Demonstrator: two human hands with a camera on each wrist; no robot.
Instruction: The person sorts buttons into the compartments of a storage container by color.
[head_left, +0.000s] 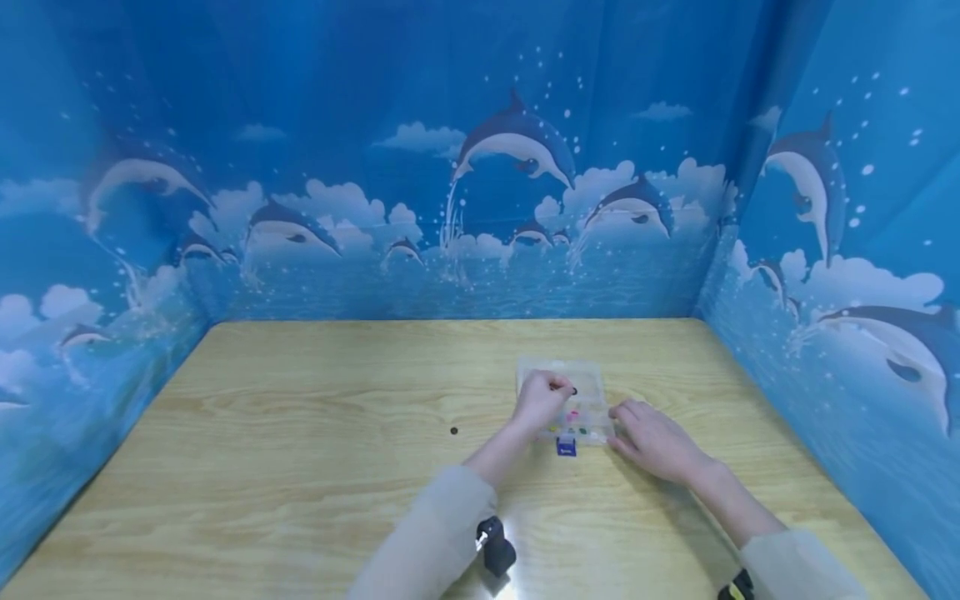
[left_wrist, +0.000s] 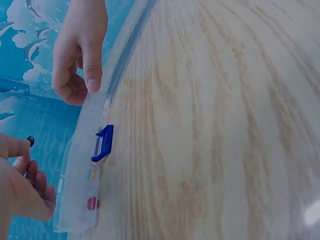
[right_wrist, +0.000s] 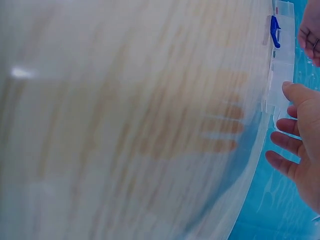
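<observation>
My left hand [head_left: 542, 402] is over a clear plastic box [head_left: 588, 379] and pinches a small round black piece [left_wrist: 31, 141] between thumb and fingertips. The piece looks like a button or bead; its exact kind is too small to tell. Small pink, yellow and green pieces lie inside the box, and a blue latch [head_left: 566, 447] is on its near side. At the box's right end is my right hand [head_left: 660, 442], its thumb and fingers relaxed and touching the edge. In the right wrist view the right hand's fingers [right_wrist: 286, 142] are spread.
Another small black round piece [head_left: 453, 431] lies on the wooden table [head_left: 300, 467], left of the box. Blue dolphin-print curtains [head_left: 337, 150] stand behind the table and at both sides. A black wrist device [head_left: 495, 546] is by the left sleeve.
</observation>
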